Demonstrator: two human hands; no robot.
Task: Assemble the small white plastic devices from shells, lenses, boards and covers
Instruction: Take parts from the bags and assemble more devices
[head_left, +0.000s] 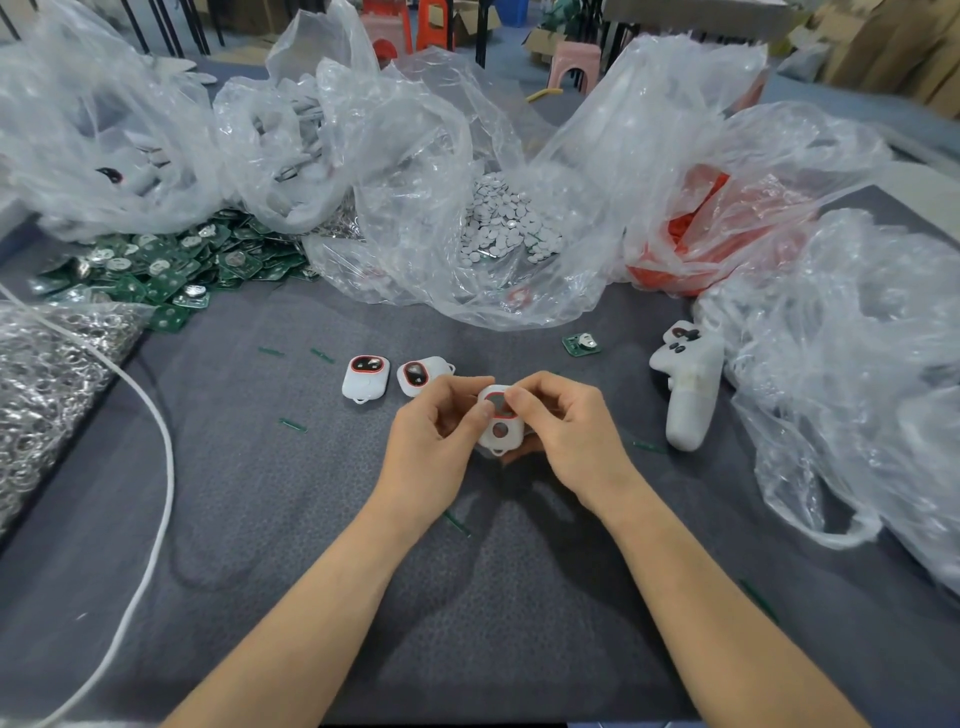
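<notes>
Pinching a white shell (501, 434) between them over the grey desk (260, 519), the left hand (439, 431) and right hand (563, 436) curl their fingers round its sides, fingertips at its red-rimmed window. Just beyond, to the left, a flat device (365, 383) and a tilted device (421, 375) lie side by side. Farther right lies a loose green board (581, 344); behind, a heap of boards (156, 265) and a bag of white discs (506, 223).
</notes>
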